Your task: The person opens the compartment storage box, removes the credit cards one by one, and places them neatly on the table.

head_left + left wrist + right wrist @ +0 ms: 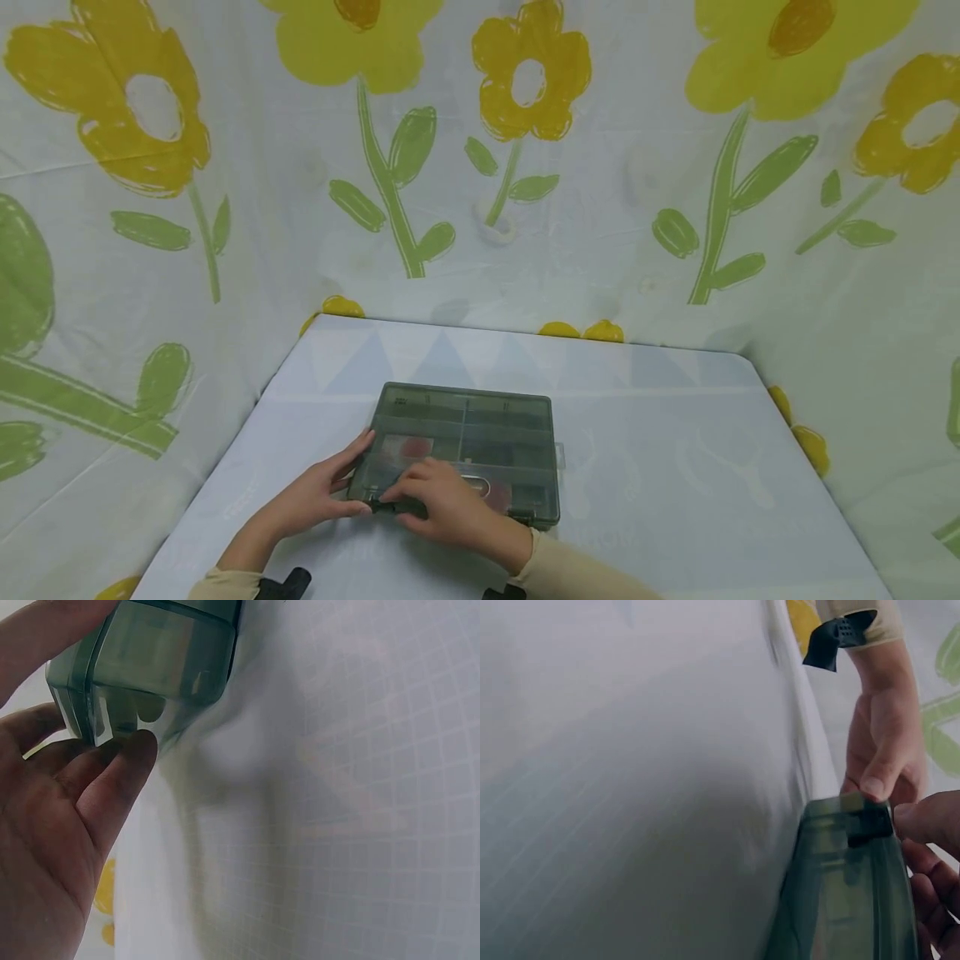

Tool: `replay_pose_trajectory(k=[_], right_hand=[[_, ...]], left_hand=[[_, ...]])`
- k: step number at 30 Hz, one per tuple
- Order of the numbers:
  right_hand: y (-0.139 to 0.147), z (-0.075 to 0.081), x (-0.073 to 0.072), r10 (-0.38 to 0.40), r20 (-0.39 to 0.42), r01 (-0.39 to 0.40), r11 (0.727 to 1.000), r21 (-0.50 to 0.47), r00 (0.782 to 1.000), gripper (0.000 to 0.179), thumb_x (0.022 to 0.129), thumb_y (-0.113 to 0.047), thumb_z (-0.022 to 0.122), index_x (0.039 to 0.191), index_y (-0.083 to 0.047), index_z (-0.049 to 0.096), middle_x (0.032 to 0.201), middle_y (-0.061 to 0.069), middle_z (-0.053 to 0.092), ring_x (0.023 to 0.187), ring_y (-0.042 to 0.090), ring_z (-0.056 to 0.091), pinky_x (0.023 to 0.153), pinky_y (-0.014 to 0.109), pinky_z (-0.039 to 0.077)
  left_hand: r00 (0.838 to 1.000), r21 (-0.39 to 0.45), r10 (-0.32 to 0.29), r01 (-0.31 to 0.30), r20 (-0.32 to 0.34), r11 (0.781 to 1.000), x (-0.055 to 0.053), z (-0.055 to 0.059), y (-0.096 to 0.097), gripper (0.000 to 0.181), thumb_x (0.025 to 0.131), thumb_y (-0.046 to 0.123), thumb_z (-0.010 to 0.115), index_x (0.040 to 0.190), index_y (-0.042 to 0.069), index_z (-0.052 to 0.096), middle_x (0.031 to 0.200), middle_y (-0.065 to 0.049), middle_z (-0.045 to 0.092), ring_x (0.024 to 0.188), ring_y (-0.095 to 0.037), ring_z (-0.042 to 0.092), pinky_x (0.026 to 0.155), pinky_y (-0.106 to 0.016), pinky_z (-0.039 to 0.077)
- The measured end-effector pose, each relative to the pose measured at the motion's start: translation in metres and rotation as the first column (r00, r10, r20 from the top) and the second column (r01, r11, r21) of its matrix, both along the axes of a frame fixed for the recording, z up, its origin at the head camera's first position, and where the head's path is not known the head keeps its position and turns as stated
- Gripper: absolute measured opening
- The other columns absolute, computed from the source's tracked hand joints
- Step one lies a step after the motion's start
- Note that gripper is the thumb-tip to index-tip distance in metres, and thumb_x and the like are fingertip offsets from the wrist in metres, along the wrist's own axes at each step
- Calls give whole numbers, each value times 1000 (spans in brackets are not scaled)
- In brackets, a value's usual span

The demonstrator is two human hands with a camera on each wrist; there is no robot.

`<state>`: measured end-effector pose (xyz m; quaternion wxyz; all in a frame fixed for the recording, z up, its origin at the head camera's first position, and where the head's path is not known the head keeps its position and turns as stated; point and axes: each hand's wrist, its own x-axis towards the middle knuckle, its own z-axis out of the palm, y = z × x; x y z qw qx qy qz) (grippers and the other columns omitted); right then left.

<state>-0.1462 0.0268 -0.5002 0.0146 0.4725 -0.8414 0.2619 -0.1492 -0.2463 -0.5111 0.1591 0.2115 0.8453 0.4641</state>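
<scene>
A translucent dark green plastic storage box [510, 425] with compartments lies flat on the table, its lid down. My left hand [315, 492] holds the box's left end, with the thumb at the front corner and the fingers along the side. In the left wrist view, fingertips [139, 746] touch the end wall. At the front left, my right hand [450, 508] has its bent fingers at a black latch [870, 825]; one fingertip touches it in the right wrist view. Through the lid I see a clear packet with something reddish [415, 447] and an oval metal-rimmed item [477, 485].
The white table [660, 467] carries a faint pattern and stretches to the right of the box. A flowered cloth [600, 250] hangs behind it and on both sides. A second dark latch [521, 514] sits at the box's front right, and a clear tab [560, 455] juts from its right side.
</scene>
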Motion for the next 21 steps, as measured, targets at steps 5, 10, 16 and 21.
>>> replay_pose_trajectory(k=[5,10,16,21], right_hand=[[-10,-1,3,-18,-81,18,1000,3,997,30,93,-22,77,123,-26,72,113,-10,69,101,7,58,87,18,48],[-17,-5,6,-68,-189,70,998,4,980,29,89,-25,82,117,-28,75,108,-12,69,92,5,55,79,13,43],[-22,-10,7,-111,-276,107,994,-31,955,21,86,-23,84,106,-29,78,99,-13,68,86,4,54,74,13,42],[-24,-12,7,-125,-319,119,992,-38,940,21,85,-21,85,104,-30,79,96,-14,67,85,3,54,72,12,41]], left_hand=[[1000,11,-5,5,1,1000,0,-1,-1,104,88,32,80,164,6,14,166,-28,8,145,-53,27,107,-54,47],[1000,20,-13,13,-3,1000,0,-1,-1,104,88,33,80,164,6,14,166,-28,8,145,-52,26,108,-54,46],[1000,22,-12,12,-2,1000,0,0,-1,104,88,33,80,164,7,14,166,-28,8,145,-51,27,108,-53,46],[1000,21,-8,8,1,1000,0,0,0,105,88,33,81,164,7,14,166,-28,8,145,-51,26,108,-53,46]])
